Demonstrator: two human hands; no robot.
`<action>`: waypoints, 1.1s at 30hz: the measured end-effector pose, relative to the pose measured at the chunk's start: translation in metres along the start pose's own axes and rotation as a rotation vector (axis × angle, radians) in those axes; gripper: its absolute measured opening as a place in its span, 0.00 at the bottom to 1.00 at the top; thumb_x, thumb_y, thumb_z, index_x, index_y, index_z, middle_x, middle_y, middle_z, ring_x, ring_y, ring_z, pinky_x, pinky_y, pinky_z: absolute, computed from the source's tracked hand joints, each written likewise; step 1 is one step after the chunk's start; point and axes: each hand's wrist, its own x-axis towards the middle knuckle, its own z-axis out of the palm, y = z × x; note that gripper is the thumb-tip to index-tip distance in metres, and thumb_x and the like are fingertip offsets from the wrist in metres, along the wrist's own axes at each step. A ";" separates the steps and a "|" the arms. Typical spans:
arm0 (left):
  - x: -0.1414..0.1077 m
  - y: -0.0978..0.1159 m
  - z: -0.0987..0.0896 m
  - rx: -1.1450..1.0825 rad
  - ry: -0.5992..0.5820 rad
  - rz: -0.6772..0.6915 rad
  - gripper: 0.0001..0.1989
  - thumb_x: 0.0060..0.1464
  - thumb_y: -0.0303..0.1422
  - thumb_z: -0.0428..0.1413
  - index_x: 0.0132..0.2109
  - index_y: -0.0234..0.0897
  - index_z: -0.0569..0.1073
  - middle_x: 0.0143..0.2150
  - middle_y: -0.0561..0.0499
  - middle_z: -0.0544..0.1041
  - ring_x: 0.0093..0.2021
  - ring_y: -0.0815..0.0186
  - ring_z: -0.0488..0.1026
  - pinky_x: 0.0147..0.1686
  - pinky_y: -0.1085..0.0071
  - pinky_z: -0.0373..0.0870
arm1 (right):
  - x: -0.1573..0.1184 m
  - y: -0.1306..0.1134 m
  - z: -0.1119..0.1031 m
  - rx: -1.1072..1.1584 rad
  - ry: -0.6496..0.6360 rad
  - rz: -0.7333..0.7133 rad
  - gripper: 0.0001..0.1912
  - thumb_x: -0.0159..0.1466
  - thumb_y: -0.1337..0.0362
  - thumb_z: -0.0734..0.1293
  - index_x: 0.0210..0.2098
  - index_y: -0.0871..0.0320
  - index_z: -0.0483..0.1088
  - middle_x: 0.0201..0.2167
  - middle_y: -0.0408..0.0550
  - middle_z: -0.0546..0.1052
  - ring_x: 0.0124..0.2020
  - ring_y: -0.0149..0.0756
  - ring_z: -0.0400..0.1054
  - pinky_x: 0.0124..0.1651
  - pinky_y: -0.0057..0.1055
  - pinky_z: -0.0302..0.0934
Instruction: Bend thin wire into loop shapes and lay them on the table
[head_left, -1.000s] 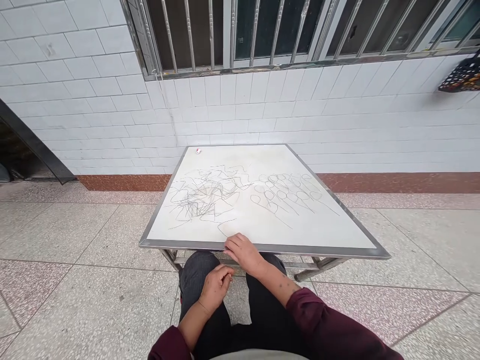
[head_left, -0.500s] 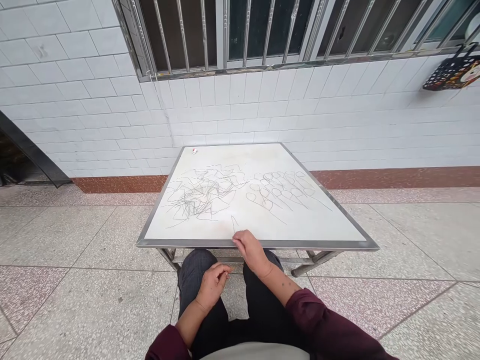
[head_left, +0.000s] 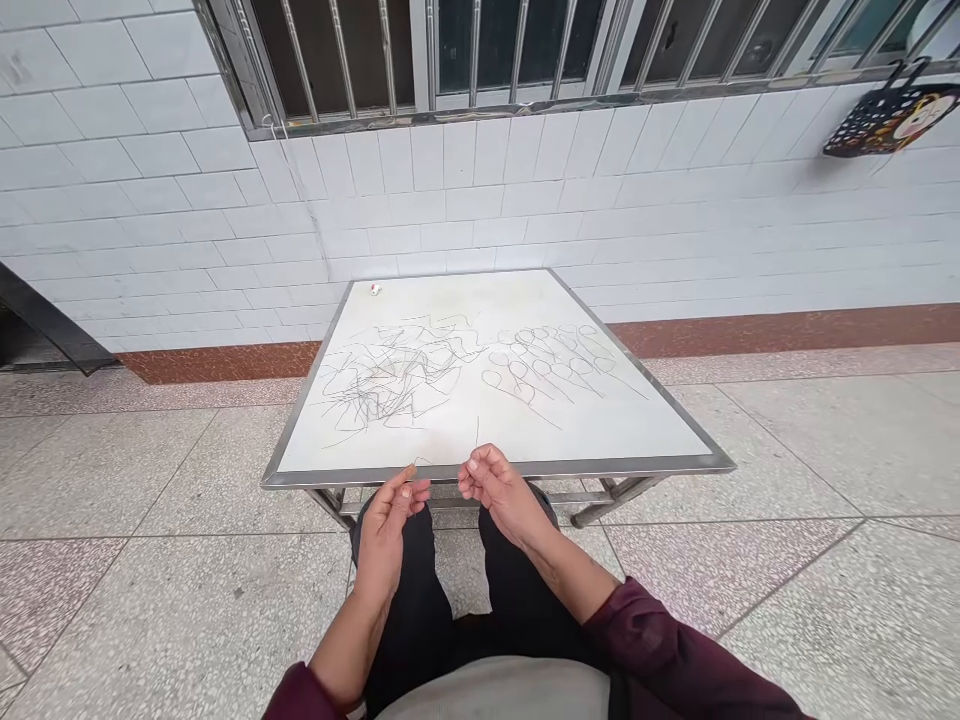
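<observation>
In the head view, reading the tabletop as a clock dial with twelve at the wall and six at the person, the table (head_left: 450, 300) has a pale top and a grey metal rim. The right hand (head_left: 506, 500) is at the near rim, around six o'clock, with thumb and forefinger pinched together on a single strand (head_left: 478, 432); this thin, dark strand points toward twelve, and the other fingers curl loosely below the pinch. The left hand (head_left: 384, 530) is lower and apart from it, toward seven, its thumb close to the forefinger and its remaining fingers partly extended; whether it grips anything is too fine to tell. A tangle of thin strands (head_left: 367, 400) spreads over the top from the middle toward nine o'clock, crossing in many directions. Toward three o'clock lie the looped strands (head_left: 551, 350), their round ends mostly toward the wall and their tails slanting toward four. A small white and red item (head_left: 376, 290) sits at eleven, near the far corner. Beyond twelve is the white tiled wall (head_left: 465, 215) with a barred window (head_left: 517, 50), and a patterned dark bag (head_left: 889, 120) hangs well off toward two.
</observation>
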 end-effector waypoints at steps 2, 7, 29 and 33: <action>-0.002 0.002 0.001 -0.038 0.007 -0.033 0.21 0.57 0.39 0.55 0.55 0.35 0.70 0.44 0.43 0.78 0.40 0.66 0.75 0.44 0.68 0.68 | -0.001 0.001 0.001 0.010 -0.046 0.024 0.13 0.61 0.54 0.67 0.33 0.56 0.63 0.31 0.41 0.73 0.30 0.27 0.67 0.35 0.26 0.61; -0.006 0.013 0.001 -0.121 0.023 -0.071 0.23 0.54 0.36 0.58 0.56 0.35 0.68 0.41 0.44 0.80 0.35 0.69 0.75 0.39 0.72 0.69 | -0.004 -0.001 0.002 0.041 -0.051 0.046 0.13 0.62 0.53 0.66 0.34 0.56 0.63 0.32 0.42 0.74 0.30 0.27 0.68 0.35 0.26 0.62; -0.014 0.053 -0.003 0.859 -0.117 0.523 0.16 0.61 0.31 0.49 0.54 0.44 0.71 0.50 0.48 0.76 0.51 0.60 0.70 0.52 0.60 0.65 | -0.018 -0.037 -0.002 -1.189 -0.293 -0.491 0.08 0.67 0.65 0.60 0.40 0.56 0.72 0.33 0.47 0.75 0.34 0.33 0.68 0.38 0.28 0.61; -0.013 0.053 -0.001 0.818 -0.273 0.354 0.17 0.62 0.32 0.48 0.56 0.46 0.69 0.44 0.49 0.78 0.45 0.62 0.73 0.48 0.63 0.68 | -0.019 -0.038 -0.003 -1.239 -0.366 -0.573 0.10 0.67 0.67 0.59 0.43 0.58 0.71 0.33 0.48 0.73 0.33 0.32 0.67 0.36 0.27 0.62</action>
